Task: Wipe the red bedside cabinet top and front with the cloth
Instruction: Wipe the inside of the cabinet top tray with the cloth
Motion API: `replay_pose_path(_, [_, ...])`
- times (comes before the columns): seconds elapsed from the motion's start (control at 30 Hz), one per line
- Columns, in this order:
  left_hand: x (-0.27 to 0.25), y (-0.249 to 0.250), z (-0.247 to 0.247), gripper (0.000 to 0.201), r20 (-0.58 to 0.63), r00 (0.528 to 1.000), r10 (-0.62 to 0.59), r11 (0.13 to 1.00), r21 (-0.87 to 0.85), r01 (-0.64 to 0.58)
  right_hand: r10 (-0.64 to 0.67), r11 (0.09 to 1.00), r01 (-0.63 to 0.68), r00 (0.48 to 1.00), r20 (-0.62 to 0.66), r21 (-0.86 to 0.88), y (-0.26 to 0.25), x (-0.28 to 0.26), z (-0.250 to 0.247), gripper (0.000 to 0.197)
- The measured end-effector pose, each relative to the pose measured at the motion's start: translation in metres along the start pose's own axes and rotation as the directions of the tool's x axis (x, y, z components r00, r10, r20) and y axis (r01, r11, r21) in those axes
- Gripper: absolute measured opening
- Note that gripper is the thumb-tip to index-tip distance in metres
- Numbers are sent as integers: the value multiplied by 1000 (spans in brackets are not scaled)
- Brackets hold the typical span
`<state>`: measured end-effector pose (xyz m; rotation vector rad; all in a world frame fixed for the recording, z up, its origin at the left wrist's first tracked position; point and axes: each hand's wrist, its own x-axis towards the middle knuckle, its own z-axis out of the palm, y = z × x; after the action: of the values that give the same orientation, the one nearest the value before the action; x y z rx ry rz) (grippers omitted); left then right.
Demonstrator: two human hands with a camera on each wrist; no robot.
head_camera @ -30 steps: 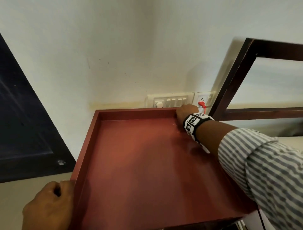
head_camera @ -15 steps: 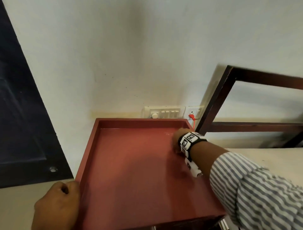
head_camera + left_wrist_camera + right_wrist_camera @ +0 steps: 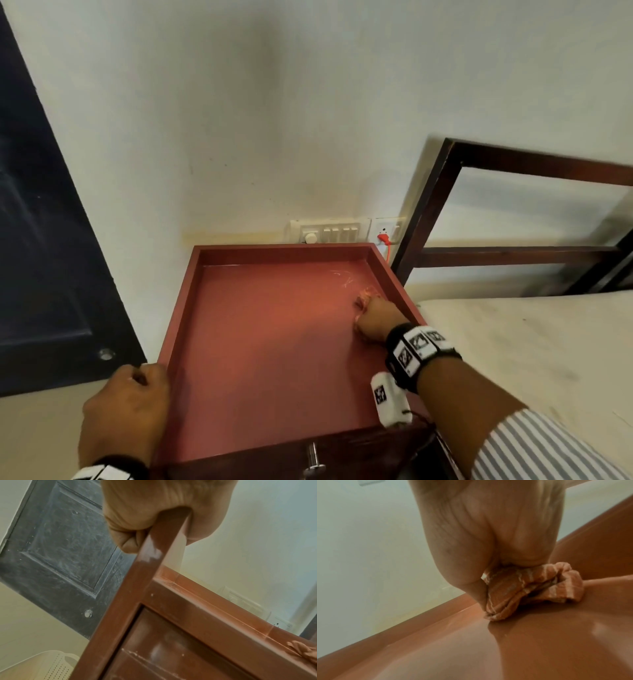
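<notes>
Our right hand [image 3: 375,318] grips the cloth [image 3: 527,592]; most unwiped cabinet top [image 3: 267,342] lies to its left.

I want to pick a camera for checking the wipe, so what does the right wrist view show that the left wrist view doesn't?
Only the right wrist view shows the right hand gripping the bunched orange striped cloth against the cabinet top. Only the left wrist view shows the left hand gripping the cabinet's raised rim, the dark door and a perforated basket. Both show the red bedside cabinet and the pale wall.
</notes>
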<state>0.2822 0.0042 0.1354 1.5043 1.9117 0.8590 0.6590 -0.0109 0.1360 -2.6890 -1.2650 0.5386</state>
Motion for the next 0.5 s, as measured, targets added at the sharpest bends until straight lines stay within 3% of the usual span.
replay_pose_path(0.2, [4, 2, 6, 45, -13, 999, -49, 999, 11, 50, -38, 980, 39, 999, 6, -195, -41, 46, -27, 38])
replay_pose_path(0.33, [14, -2, 13, 46, -49, 995, -88, 996, 29, 90, 51, 980, -66, 995, -83, -188, -56, 84, -35, 49])
replay_pose_path(0.5, [17, -3, 14, 50, -34, 997, -73, 997, -14, 73, 70, 985, -83, 993, -93, -152, -69, 109, -31, 41])
